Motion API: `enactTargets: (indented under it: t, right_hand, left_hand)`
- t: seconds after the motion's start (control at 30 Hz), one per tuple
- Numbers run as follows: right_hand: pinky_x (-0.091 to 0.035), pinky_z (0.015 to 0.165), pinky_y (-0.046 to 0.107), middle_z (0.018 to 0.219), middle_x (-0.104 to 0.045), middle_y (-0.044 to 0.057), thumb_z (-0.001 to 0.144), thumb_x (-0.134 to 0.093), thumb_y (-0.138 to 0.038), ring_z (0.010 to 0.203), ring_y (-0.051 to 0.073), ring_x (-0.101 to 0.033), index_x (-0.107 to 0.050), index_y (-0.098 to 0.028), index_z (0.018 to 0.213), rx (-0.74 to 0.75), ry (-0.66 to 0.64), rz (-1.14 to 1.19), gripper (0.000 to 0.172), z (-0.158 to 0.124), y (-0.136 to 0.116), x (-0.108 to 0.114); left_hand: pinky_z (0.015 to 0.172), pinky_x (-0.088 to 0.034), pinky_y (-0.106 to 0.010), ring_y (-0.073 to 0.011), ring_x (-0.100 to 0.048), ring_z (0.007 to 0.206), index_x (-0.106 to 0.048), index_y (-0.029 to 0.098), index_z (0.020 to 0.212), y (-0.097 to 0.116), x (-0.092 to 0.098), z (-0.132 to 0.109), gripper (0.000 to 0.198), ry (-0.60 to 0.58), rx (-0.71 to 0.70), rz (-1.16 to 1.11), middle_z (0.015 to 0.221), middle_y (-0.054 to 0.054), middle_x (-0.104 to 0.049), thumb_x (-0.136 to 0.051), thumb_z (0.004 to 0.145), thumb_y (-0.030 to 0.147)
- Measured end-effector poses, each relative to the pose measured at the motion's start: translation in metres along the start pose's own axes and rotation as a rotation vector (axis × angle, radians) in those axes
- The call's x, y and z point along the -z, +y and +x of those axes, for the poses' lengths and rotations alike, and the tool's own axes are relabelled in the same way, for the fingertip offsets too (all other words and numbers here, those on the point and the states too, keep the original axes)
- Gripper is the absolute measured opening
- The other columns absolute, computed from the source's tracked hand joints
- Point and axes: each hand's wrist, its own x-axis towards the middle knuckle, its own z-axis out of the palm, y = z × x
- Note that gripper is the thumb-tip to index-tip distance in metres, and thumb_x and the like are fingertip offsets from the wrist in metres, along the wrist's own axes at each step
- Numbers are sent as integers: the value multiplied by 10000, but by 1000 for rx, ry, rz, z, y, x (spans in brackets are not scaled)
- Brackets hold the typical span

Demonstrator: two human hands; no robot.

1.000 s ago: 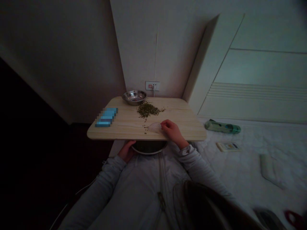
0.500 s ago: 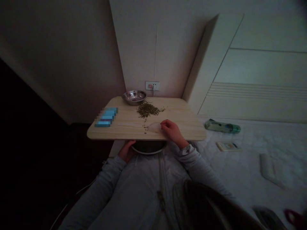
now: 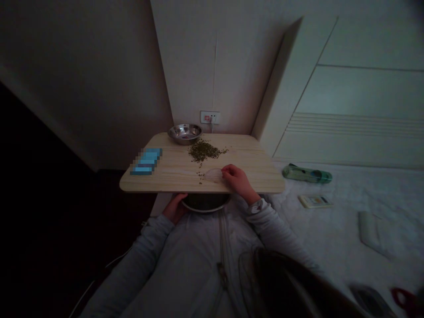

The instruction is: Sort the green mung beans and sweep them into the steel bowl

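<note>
My right hand [image 3: 236,177] pinches the edge of a thin, clear, rounded sheet or scraper [image 3: 213,175] on the wooden board [image 3: 258,165]. Small green grains [image 3: 202,151] lie in a loose pile beyond it, and a few are scattered by its left side. Below the board's front edge, my left hand [image 3: 176,206] holds the left rim of a dark bowl with a pale rim [image 3: 206,210]; the board hides part of the bowl and some fingertips. A shiny metal bowl [image 3: 184,134] stands at the board's back left.
A blurred-out blue phone-like object [image 3: 146,161] lies on the board's left. Behind is a wall socket [image 3: 210,117] with a plug. On the white bed at right are a green bottle-shaped package [image 3: 307,174], a phone [image 3: 316,201] and a pale flat object [image 3: 372,232].
</note>
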Motion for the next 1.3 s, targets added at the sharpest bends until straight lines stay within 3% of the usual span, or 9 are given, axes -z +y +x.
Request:
enactTargets:
  t: [1.03, 1.3]
  right_hand:
    - [-341, 549, 218, 599, -520, -22, 637, -446, -253, 563, 92, -451, -537, -164, 727, 5, -2, -8, 156, -1, -2, 1]
    - [-334, 530, 215, 593, -517, -22, 641, -443, -257, 551, 91, -448, -535, -161, 725, 1, -5, -19, 157, 0, -1, 1]
  left_hand:
    - [743, -459, -338, -206, -559, 881, -587, 161, 752, 0, -1, -1, 143, 14, -5, -20, 781, -33, -656, -490, 647, 151]
    - [674, -476, -305, -183, -587, 778, -584, 154, 727, 0, -1, -1, 122, 21, 4, -28, 706, -16, -654, -494, 645, 149]
